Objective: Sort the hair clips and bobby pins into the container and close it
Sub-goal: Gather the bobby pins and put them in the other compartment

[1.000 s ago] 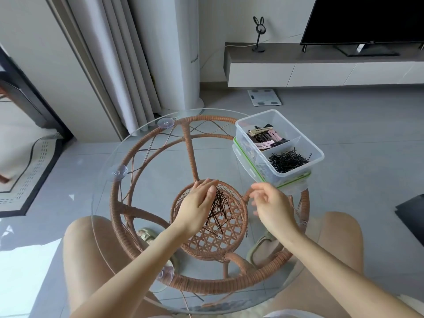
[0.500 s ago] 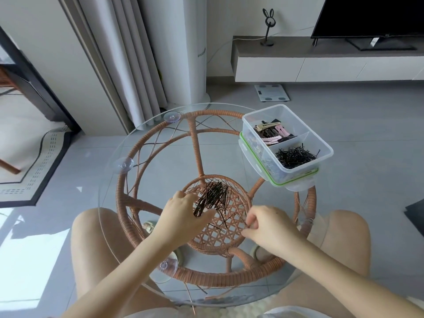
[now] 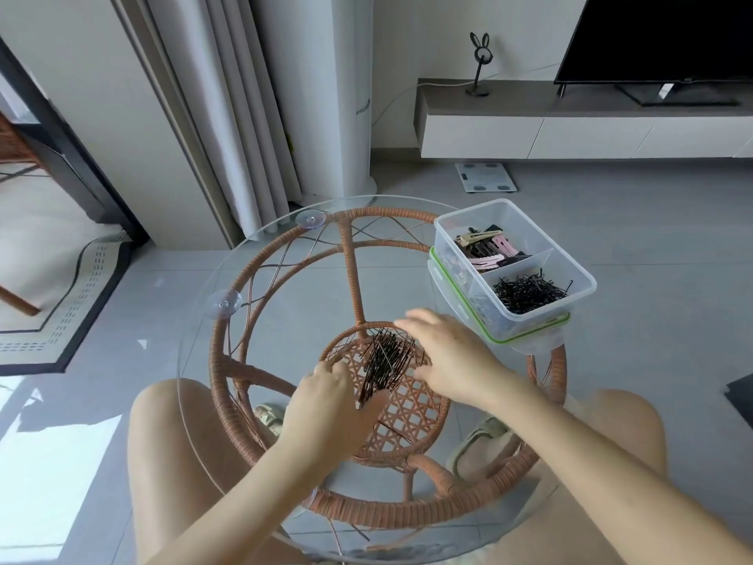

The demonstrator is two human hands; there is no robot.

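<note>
Gathering under way: the loose bobby pins (image 3: 387, 367) on the glass tabletop (image 3: 285, 311) now lie bunched in a tighter, roughly aligned sheaf, where half a second ago they fanned wider. Left hand (image 3: 330, 405) has slid under the near end of the bundle, thumb and fingers pinching its lower tips. Right hand (image 3: 448, 356) has crossed over from the side and now cups the far edge, fingers spread and not closed on anything; it is blurred, so contact is likely but not certain.

Meaning for the task: the pile looks ready to lift as one bunch rather than pin by pin. One stray pin (image 3: 393, 429) lies just below the grip and will probably need a second pass.

Container (image 3: 578, 275), up and right of the hands, stands open on its green-rimmed lid (image 3: 529, 332). Far compartment holds hair clips (image 3: 489, 248), pink, tan and dark. Near compartment holds a heap of black pins (image 3: 527, 293). Closing is not yet possible.
</note>
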